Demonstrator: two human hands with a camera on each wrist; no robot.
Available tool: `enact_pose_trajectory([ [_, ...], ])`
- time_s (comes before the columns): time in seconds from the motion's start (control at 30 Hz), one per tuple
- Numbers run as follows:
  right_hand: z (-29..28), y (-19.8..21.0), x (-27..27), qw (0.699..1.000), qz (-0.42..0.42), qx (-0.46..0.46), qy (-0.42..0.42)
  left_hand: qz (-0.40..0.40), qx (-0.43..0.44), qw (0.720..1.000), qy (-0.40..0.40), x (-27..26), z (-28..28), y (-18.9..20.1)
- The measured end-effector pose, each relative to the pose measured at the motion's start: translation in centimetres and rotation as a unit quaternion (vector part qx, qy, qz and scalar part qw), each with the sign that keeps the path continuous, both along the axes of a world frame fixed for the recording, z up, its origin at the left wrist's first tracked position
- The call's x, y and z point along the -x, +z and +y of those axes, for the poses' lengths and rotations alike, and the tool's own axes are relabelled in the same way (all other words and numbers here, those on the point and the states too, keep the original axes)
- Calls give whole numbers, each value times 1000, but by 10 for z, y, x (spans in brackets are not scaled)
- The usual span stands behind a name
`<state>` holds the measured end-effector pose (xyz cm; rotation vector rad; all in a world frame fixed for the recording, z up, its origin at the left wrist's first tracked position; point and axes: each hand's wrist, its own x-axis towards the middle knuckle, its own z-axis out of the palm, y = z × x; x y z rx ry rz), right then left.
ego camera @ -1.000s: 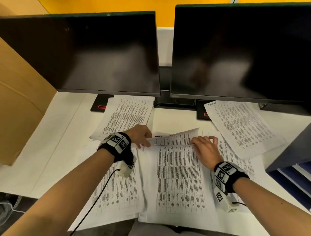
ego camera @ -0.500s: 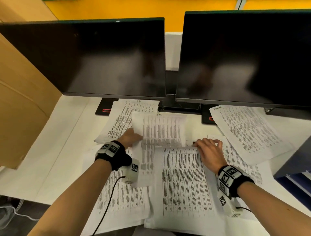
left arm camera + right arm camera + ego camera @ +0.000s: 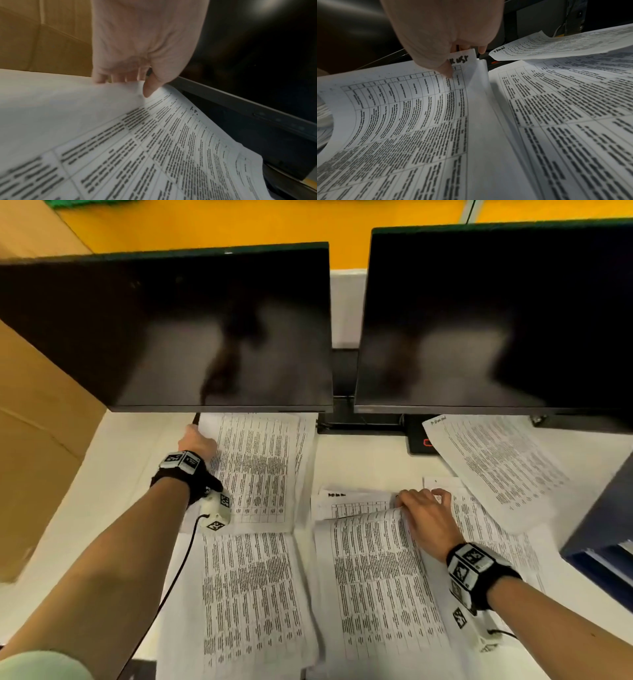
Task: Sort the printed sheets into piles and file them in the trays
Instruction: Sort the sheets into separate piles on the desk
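At the far left a cardboard box stands beside the white counter. The left hand is stretched forward, arm nearly straight, to the far left corner of a printed sheet that lies on the back-left pile just under the left monitor; in the left wrist view its fingers are curled and pinch that corner, thumb on top, with the corner lifted a little off the paper below. The sheet's long axis runs away from the person, toward the monitor. Nearer the person lies another pile, then the middle stack, both lengthways the same way. The right hand rests over the far right corner of that stack, wrist low and arm bent; in the right wrist view its thumb and fingers pinch the top sheet's corner, which bears a handwritten mark and is raised off the sheets beneath. That corner lies directly under the right hand, so the next sheet seems ready to be peeled by the right hand, while the left hand, well apart, would have to come back across to take it. Further right a skewed sheet lies under the right monitor, and the dark trays stand at the right edge, nearest the right hand.
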<state>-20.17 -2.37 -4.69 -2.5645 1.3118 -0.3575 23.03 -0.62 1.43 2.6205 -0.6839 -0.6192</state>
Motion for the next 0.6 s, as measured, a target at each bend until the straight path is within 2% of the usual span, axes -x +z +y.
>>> enact_pose_trajectory([
  [0.07, 3, 1, 1, 1000, 0, 2, -1, -28, -59, 998, 5, 10, -8, 2],
  [0.13, 5, -1, 3, 1000, 16, 9, -2, -109, -127, 985, -36, 39, -7, 4],
  [0.17, 6, -1, 4, 1000, 28, 15, -1, -172, -119, 974, -90, 59, -4, 2],
  [0.23, 6, -2, 5, 999, 43, 20, 1, -263, 4, 930, -257, 106, 4, -6],
  [0.3, 6, -4, 5, 998, 58, 17, -1, -237, 111, 856, -446, 155, 15, -16],
  [0.33, 5, -5, 5, 998, 64, 16, -2, -196, 118, 831, -508, 176, 18, -20],
  [0.37, 4, -6, 5, 998, 64, 15, -4, -158, 111, 817, -543, 192, 18, -25],
  [0.47, 5, -7, 8, 999, 51, 12, -8, -105, 67, 821, -556, 218, 12, -38],
  [0.6, 9, -3, 10, 998, 29, 46, -20, -142, 31, 815, -560, 225, 5, -48],
])
